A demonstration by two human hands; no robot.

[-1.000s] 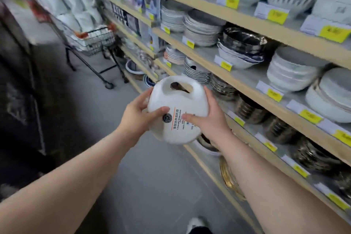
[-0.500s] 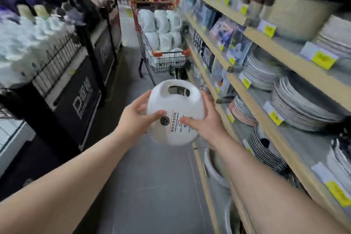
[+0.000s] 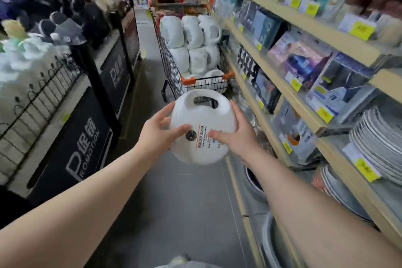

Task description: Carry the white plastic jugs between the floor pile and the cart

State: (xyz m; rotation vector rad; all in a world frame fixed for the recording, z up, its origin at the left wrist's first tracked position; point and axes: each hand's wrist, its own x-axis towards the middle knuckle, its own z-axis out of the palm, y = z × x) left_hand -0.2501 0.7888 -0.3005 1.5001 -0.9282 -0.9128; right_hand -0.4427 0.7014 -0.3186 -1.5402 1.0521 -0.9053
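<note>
- The left hand [image 3: 155, 131] and the right hand [image 3: 233, 135] hold one white jug [image 3: 201, 128] between them, chest-high over the aisle floor [image 3: 174, 202]. Each grip is clamped on the jug: fingers curl round its sides and both thumbs press on the labelled face.
- Change over the last second: the hold on the jug is the same, with the cut-out handle still uppermost. The view has swung from the shelf of bowls and plates to look straight down the aisle.
- The shopping cart [image 3: 195, 80], loaded with similar white jugs [image 3: 189, 35], was off to the upper left. It now stands directly beyond the held jug and looks nearer, though still apart from it.
- Judgement: the person appears to have turned away from the shelf to face the cart, so the carry reads as under way and the jug is not yet set down.
- Surroundings: packaged goods fill the shelves [image 3: 282, 35] on the right, with stacked plates [image 3: 378, 143] lower down. A black promotion stand [image 3: 82, 148] lines the left side.
</note>
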